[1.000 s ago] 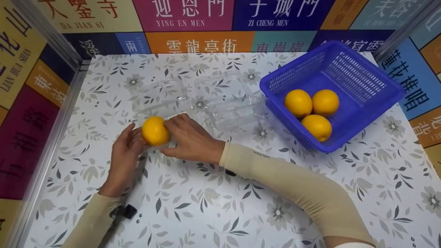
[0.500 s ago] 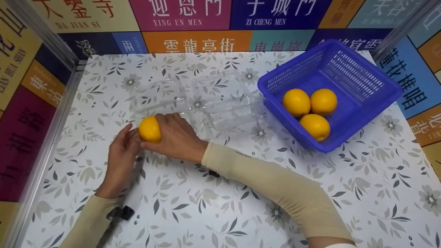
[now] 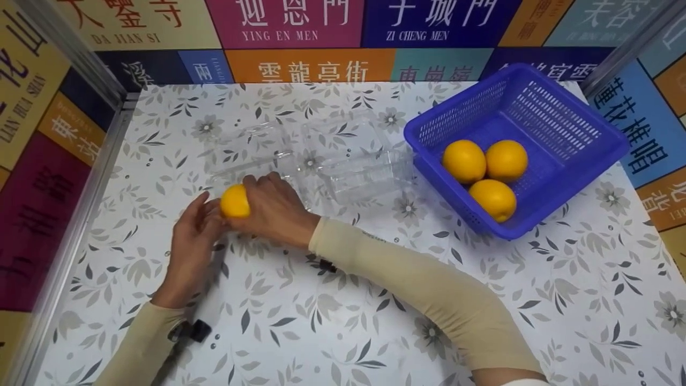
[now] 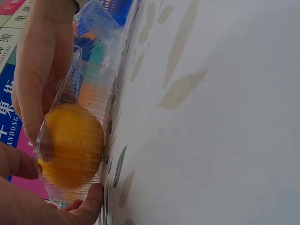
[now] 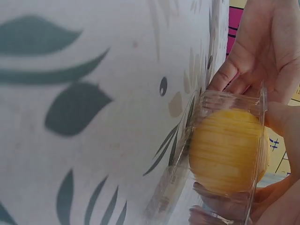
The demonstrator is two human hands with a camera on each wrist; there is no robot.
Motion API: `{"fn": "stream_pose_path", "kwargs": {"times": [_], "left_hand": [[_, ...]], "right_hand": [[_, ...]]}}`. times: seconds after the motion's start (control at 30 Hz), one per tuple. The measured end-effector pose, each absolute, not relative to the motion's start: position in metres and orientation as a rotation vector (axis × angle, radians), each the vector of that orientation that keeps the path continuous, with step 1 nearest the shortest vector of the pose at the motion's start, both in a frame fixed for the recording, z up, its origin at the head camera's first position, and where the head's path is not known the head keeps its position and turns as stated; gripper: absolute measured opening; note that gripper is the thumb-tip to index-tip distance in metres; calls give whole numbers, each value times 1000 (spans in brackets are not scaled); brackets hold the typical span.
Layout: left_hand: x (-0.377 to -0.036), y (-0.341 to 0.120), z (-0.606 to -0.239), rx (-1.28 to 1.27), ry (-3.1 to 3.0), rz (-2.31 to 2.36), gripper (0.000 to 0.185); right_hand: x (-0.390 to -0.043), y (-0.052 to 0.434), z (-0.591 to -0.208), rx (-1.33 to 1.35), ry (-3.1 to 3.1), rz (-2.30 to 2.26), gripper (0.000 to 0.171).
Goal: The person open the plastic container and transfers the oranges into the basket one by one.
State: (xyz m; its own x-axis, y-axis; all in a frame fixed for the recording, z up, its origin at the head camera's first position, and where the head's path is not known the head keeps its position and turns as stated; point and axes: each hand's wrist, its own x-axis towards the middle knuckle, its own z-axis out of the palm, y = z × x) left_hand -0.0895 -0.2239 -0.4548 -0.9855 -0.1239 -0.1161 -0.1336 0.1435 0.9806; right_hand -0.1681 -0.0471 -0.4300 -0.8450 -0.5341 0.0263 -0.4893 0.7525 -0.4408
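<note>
In the head view an orange sits at the front left of the table, within a clear plastic container. My right hand grips the orange from the right and covers part of it. On the other side my left hand holds the container's near left end. Through the ribbed container wall, the left wrist view shows the orange low inside, with left fingers against the outside. The right wrist view has the orange behind the clear wall, right fingers beside it.
A second clear plastic container stands open to the right. Further right, a blue basket holds three oranges. Printed panels border the table's back and sides.
My right hand has moved left and further over the orange, hiding more of it. The orange sits slightly lower. My left hand has barely moved; the basket's oranges stay put.
</note>
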Motion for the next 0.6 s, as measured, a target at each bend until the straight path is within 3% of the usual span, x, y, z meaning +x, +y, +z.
{"fn": "stream_pose_path", "kwargs": {"times": [0.6], "left_hand": [[-89,-223,-454,-269,2409,1980,65]], "right_hand": [[-166,-29,-412,-1078,2885,-687,74]]}}
